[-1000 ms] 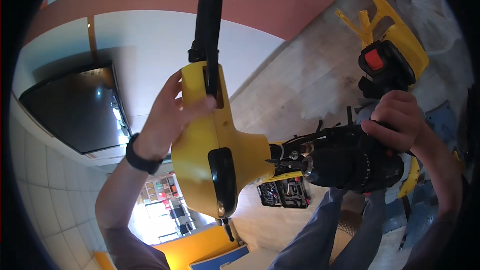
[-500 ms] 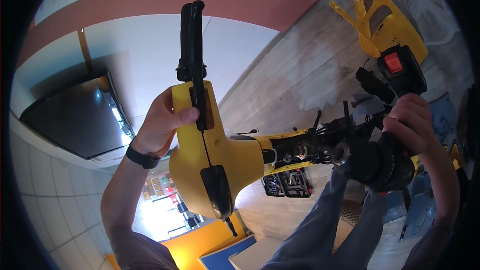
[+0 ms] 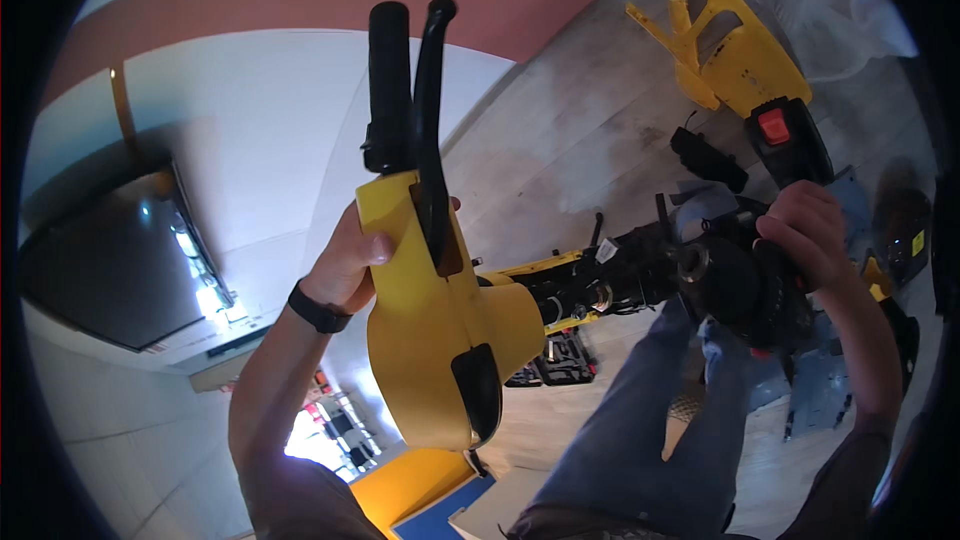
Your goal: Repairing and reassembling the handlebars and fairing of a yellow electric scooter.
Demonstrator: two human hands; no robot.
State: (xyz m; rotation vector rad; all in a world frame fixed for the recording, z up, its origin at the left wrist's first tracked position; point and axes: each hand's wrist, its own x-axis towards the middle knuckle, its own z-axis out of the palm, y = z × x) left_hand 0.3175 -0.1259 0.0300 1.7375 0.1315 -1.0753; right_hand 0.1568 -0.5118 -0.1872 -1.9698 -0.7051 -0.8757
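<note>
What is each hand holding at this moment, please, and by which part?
The left hand clasps the yellow housing at its narrow upper neck, just below the black handlebar grip. The right hand wraps the black motor unit at its far end.

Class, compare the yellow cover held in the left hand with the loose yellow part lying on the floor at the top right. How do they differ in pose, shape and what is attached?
The yellow cover is held up by the left hand; the loose yellow part lies untouched on the floor. The cover is broad and rounded; the floor part is thin and branching. The cover carries a black grip and a lever; the floor part shows neither. Both are the same bright yellow.
</note>
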